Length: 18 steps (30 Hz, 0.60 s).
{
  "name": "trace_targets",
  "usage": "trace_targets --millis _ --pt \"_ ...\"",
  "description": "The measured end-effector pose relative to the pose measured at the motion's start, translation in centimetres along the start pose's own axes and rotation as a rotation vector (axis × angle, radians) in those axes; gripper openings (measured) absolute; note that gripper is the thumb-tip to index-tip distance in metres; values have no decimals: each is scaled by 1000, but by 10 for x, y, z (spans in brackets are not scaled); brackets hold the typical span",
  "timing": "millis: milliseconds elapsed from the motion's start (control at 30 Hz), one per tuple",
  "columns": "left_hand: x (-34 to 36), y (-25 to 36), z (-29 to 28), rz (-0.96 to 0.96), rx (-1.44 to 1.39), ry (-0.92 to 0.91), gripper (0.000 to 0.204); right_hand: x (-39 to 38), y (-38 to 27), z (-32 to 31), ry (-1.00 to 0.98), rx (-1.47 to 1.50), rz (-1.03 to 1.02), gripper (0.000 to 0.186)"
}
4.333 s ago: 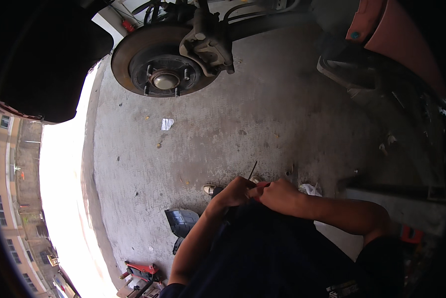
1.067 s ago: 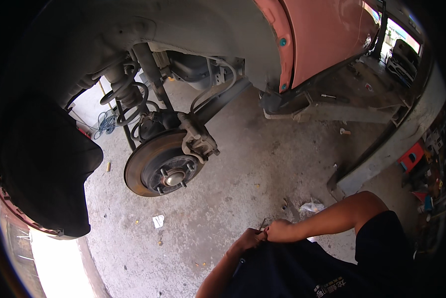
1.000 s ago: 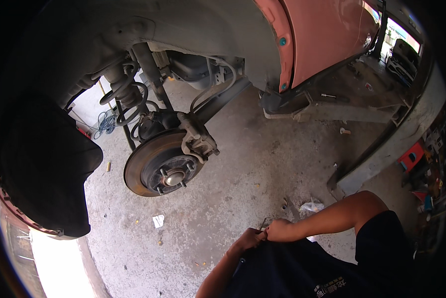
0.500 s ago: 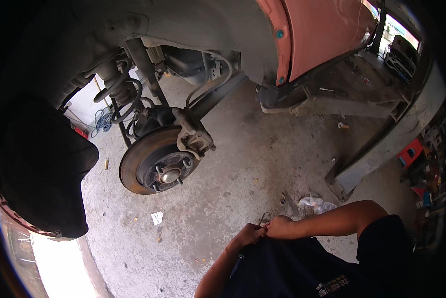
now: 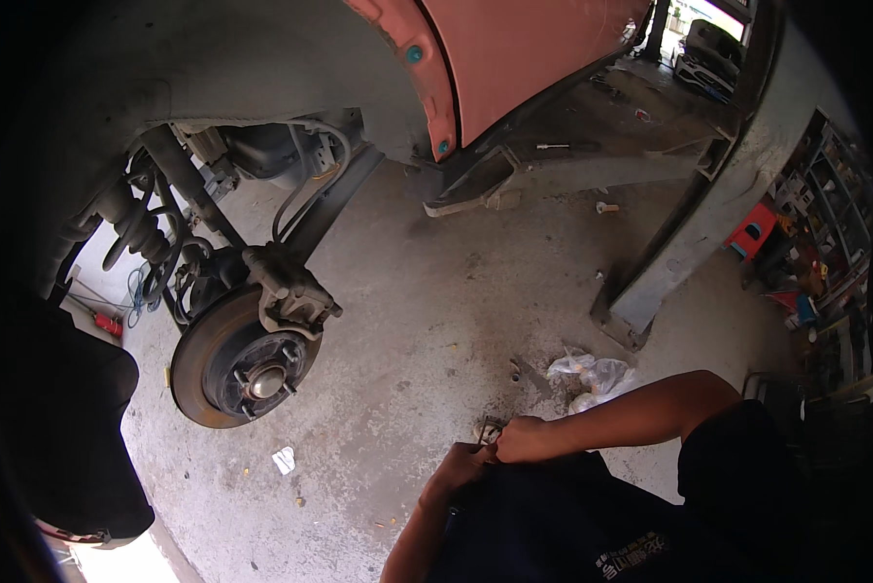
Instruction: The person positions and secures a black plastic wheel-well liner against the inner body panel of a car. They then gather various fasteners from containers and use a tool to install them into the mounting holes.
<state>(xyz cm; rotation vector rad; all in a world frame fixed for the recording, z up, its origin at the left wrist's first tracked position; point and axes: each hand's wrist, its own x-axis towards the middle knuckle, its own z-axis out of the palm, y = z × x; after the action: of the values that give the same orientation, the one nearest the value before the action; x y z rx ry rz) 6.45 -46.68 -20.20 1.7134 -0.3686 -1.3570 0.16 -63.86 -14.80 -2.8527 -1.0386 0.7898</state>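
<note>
My left hand (image 5: 463, 462) and my right hand (image 5: 523, 440) are closed and meet close to the front of my dark shirt. A small, thin, metal-looking piece (image 5: 487, 428) sticks up from between them; its kind cannot be made out. The fingers hide most of what they grip. Ahead and to the left, apart from both hands, hangs a brake disc (image 5: 203, 372) with a rusty rim, bare wheel studs and a shiny hub cap (image 5: 266, 383). A grey brake caliper (image 5: 291, 291) straddles its upper right edge.
Above are a coil spring (image 5: 169, 233) and a salmon-coloured car panel (image 5: 524, 58). A grey lift post (image 5: 689, 243) with its arm (image 5: 611, 175) stands at the right. Plastic bags (image 5: 592, 374) lie on the floor near my right forearm. Loaded shelves (image 5: 830, 214) line the far right.
My view has swung right, so the disc and car sit further left in it. The hands stay together at my shirt; more of the thin piece between them shows.
</note>
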Motion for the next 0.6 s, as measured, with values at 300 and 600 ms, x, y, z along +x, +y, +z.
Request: trace_targets --millis 300,600 --pt "22 26 15 -37 -23 -113 50 -55 18 -23 62 321 194 14" --pt "76 166 42 40 -95 29 45 -170 102 -27 965 1346 484 20"
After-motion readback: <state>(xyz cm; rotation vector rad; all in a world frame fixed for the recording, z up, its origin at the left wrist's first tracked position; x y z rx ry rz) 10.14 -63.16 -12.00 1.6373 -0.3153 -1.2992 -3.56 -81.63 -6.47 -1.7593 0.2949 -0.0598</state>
